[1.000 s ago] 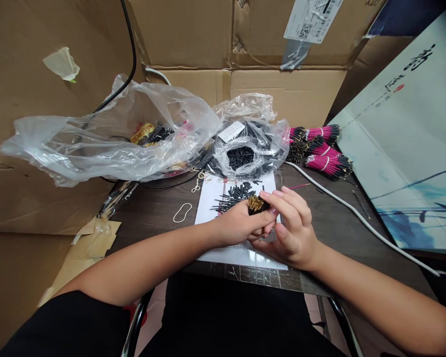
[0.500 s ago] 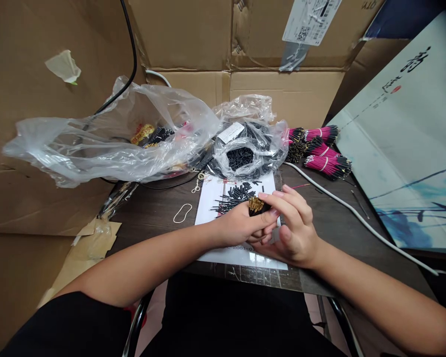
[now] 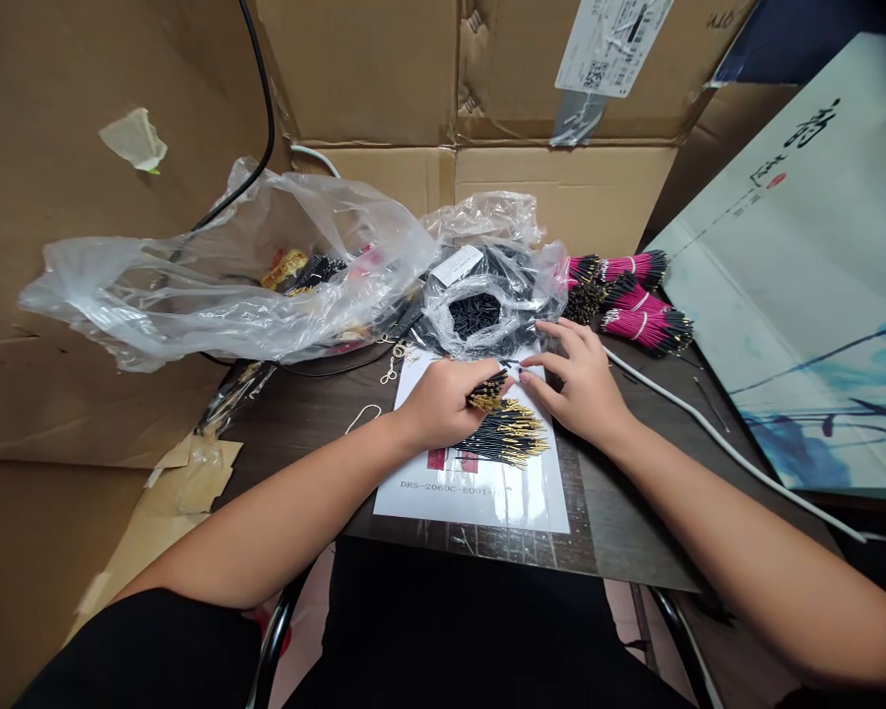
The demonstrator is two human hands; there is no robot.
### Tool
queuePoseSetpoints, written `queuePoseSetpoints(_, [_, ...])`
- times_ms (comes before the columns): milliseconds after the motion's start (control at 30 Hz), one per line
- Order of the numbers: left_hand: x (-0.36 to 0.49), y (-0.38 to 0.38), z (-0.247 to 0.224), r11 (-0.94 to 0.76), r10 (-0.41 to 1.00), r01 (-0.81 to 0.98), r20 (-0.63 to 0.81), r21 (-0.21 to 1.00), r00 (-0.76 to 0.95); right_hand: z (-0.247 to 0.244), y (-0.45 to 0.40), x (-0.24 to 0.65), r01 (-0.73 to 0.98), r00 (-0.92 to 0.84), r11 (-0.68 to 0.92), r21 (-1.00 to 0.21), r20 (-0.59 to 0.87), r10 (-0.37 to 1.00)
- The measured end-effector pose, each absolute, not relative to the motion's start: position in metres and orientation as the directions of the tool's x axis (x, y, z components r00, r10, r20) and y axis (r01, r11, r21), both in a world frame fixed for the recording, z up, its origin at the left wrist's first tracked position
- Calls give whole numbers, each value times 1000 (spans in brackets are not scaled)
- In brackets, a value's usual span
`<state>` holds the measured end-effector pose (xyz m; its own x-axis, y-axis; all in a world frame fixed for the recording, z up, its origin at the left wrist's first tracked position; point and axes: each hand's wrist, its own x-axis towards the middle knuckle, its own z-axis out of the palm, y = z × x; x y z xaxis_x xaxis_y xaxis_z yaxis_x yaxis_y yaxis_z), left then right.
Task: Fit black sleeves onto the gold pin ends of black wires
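The left hand point(image 3: 444, 402) grips a bundle of gold-tipped pins point(image 3: 489, 393), probably best held snug, while the right hand point(image 3: 585, 387) (whether pinching anything, one cannot tell) is just beside that grip, loose pins point(image 3: 500, 439) lying nearer the body.

The white sheet point(image 3: 479, 507) reads "DRS-206", 1 unclear character, then "C-E001-". "QTY" stands on the cardboard point(image 3: 680, 67), whose label point(image 3: 611, 41) bears 1 QR code point(image 3: 597, 75) and illegible print.

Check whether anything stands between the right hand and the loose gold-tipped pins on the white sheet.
Nothing visible: bare white sheet shows between the right hand and the loose pins. The left hand, holding a gold-tipped bundle, partly hides their opposite side.
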<state>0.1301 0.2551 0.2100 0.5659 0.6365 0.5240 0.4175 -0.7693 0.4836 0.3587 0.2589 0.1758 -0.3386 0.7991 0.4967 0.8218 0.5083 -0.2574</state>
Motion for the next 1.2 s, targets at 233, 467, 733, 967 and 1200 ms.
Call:
queuePoseSetpoints(233, [130,249,209,-794,606,427,514,433,607,171,260,355,824,-342,510,-246,502,794])
queuePoseSetpoints(467, [134,244,211,-773,624,376,510,510,592,186,252,352,802,-249,491,-340,556,793])
queuePoseSetpoints(733, [138,240,208,-747,640,359,461,559,615,227,201,333,457,-134,695,-555,729,671])
queuePoseSetpoints(967, [139,240,206,-778,606,332,500,533,619,231,188,327,348,-283,784,-514,740,611])
queuePoseSetpoints(1200, [137,240,206,-813,562,303,536,497,630,229,188,327,345,-279,783,-517,740,612])
